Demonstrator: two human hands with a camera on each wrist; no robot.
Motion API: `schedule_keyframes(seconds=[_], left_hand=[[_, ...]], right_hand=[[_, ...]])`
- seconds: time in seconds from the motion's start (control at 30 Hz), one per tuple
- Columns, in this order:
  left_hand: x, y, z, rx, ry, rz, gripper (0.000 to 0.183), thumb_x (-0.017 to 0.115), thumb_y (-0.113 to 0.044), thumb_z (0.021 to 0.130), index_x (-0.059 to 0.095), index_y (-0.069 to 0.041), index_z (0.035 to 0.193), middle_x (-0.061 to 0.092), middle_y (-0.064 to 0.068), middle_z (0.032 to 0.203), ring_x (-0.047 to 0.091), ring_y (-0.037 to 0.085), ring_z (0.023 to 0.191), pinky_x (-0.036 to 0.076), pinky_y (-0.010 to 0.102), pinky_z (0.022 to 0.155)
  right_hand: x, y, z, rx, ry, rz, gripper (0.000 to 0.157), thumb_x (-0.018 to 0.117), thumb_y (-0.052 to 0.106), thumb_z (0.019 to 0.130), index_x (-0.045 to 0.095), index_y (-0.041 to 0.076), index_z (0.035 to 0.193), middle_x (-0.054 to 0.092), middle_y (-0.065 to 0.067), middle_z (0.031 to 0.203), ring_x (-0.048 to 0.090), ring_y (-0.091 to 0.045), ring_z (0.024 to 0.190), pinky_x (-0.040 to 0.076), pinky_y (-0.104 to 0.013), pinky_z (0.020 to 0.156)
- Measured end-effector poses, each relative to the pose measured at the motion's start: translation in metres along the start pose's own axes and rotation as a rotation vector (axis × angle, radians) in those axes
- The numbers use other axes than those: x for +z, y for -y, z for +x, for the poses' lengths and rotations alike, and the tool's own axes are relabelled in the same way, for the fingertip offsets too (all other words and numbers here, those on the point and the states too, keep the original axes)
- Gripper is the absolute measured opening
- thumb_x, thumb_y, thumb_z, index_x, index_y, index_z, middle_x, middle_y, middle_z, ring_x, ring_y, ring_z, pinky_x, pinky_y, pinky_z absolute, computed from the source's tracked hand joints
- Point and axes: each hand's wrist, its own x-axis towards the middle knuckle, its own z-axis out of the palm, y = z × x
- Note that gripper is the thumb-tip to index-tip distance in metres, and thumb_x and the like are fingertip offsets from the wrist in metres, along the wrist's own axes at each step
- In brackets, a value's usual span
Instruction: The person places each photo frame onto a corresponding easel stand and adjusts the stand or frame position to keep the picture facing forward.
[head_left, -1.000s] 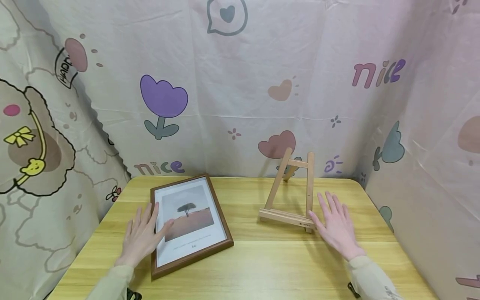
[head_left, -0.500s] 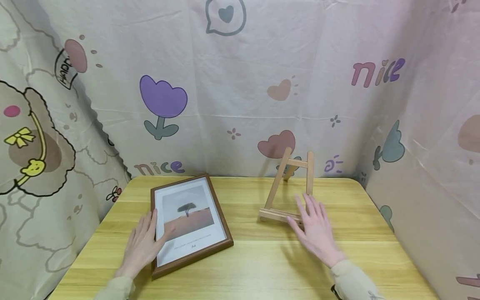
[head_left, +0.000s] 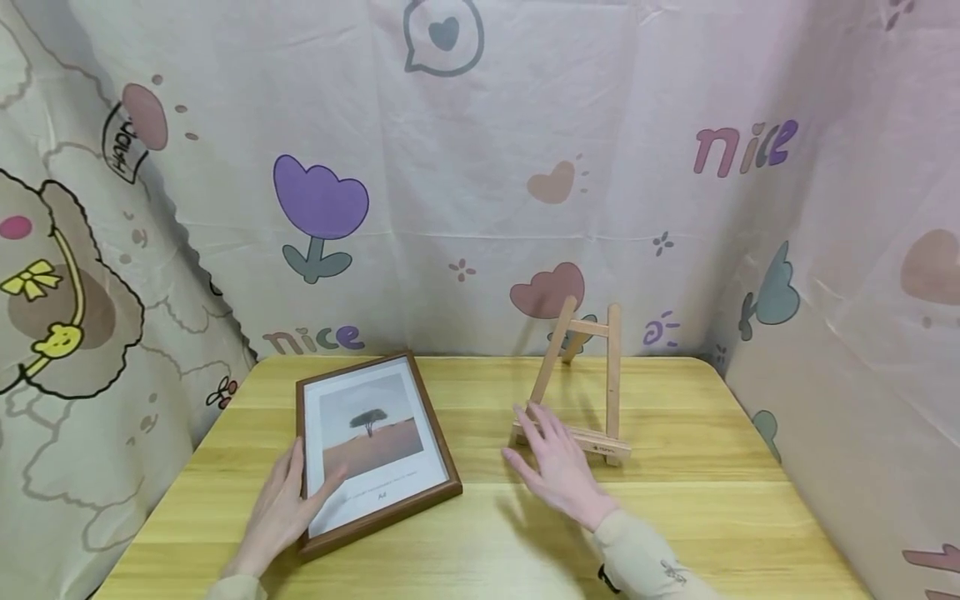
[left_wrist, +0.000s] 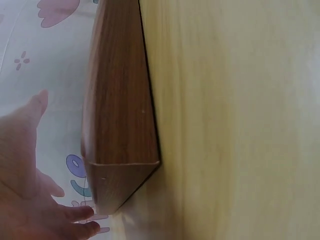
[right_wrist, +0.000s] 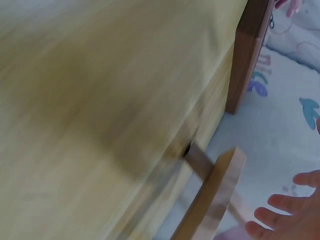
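A brown picture frame [head_left: 381, 514] lies on the table at the left, with a print of a lone tree. My left hand [head_left: 279, 504] is at its left edge, fingers along the outer side and thumb spread over the print. In the left wrist view the frame's corner [left_wrist: 122, 185] stands close to the fingertips. A small wooden easel [head_left: 612, 383] stands upright at the right. My right hand [head_left: 558, 471] reaches in front of it, fingers extended and overlapping the left end of its ledge in the head view. In the right wrist view the fingers are beside the easel's ledge [right_wrist: 212, 200].
A light wood-grain table [head_left: 480, 550] carries both things. Behind it and along both sides hangs a pale printed cloth [head_left: 450, 167]. Bare tabletop lies between the picture frame and the easel.
My right hand has moved left across the easel's front, from its right leg to the left end of the ledge. My left hand has slid slightly down along the picture frame's left edge.
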Motion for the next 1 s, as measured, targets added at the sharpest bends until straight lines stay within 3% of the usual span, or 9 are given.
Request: schedule_keyframes(seconds=[0.17, 0.53, 0.67, 1.0], left_hand=[[0.002, 0.000, 0.000, -0.095, 0.072, -0.026, 0.118, 0.046, -0.074, 0.093, -0.018, 0.003, 0.156, -0.005, 0.042, 0.160, 0.005, 0.064, 0.144, 0.014, 0.076, 0.116], [0.007, -0.007, -0.008, -0.128, 0.092, -0.135, 0.131, 0.061, -0.066, 0.088, -0.026, 0.009, 0.151, -0.008, 0.046, 0.157, -0.002, 0.067, 0.143, 0.011, 0.078, 0.115], [0.009, -0.008, -0.011, -0.117, 0.082, -0.145, 0.133, 0.066, -0.063, 0.087, -0.025, 0.010, 0.151, -0.005, 0.048, 0.156, 0.001, 0.068, 0.141, 0.014, 0.079, 0.114], [0.013, 0.002, -0.015, -0.120, 0.099, -0.147, 0.136, 0.074, -0.058, 0.081, -0.014, 0.018, 0.150, -0.003, 0.049, 0.153, -0.002, 0.066, 0.139, 0.012, 0.078, 0.111]], right_hand=[[0.011, 0.014, 0.009, -0.015, 0.093, 0.102, 0.071, 0.050, 0.052, 0.102, 0.032, 0.011, 0.158, 0.038, -0.020, 0.159, 0.040, -0.043, 0.143, 0.040, -0.065, 0.112], [0.033, 0.030, 0.027, 0.067, 0.352, 0.408, 0.081, 0.051, 0.059, 0.099, 0.020, 0.020, 0.162, 0.027, -0.020, 0.165, 0.029, -0.042, 0.151, 0.030, -0.069, 0.115], [0.041, 0.033, 0.031, 0.090, 0.394, 0.464, 0.084, 0.055, 0.058, 0.097, 0.020, 0.018, 0.162, 0.030, -0.017, 0.165, 0.028, -0.041, 0.152, 0.029, -0.069, 0.117], [0.059, 0.038, 0.042, 0.082, 0.443, 0.532, 0.100, 0.074, 0.050, 0.087, 0.022, 0.006, 0.160, 0.039, -0.019, 0.159, 0.045, -0.037, 0.142, 0.037, -0.059, 0.116]])
